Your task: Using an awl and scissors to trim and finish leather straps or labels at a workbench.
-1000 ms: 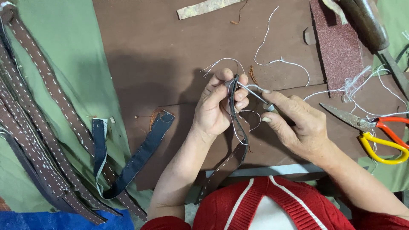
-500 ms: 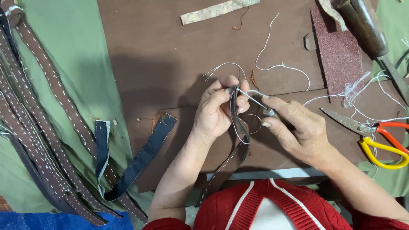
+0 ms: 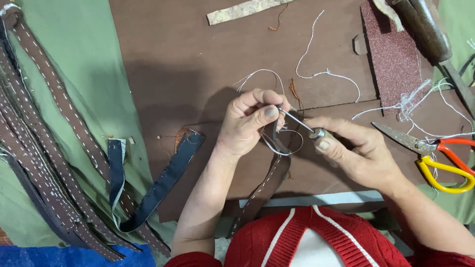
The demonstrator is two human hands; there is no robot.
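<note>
Since the earlier frames the left hand (image 3: 250, 123) has rolled slightly, so that its thumb now lies across the top of the brown leather strap (image 3: 267, 185), and the awl (image 3: 303, 124) in the right hand (image 3: 354, 153) has pushed closer, its metal tip now meeting the strap right under that thumb. Fingers of the left hand are curled tight around the strap's upper end, pinching it upright, while the rest of the strap, with a row of white stitches, runs down toward the person's red sweater (image 3: 316, 242). Thumb and fingers of the right hand are closed narrowly around the awl's ferrule and handle. White thread (image 3: 289, 146) loops loosely just below the pinched spot. All this happens over a brown work board (image 3: 198, 59). A dark blue strap (image 3: 158, 188) lies curved to the left, near a bundle of stitched brown straps (image 3: 54, 148) on green cloth (image 3: 94, 44). Scissors with red and yellow handles (image 3: 440, 155) rest well to the right, a sheet of dark red sandpaper (image 3: 391, 59) above them.
</note>
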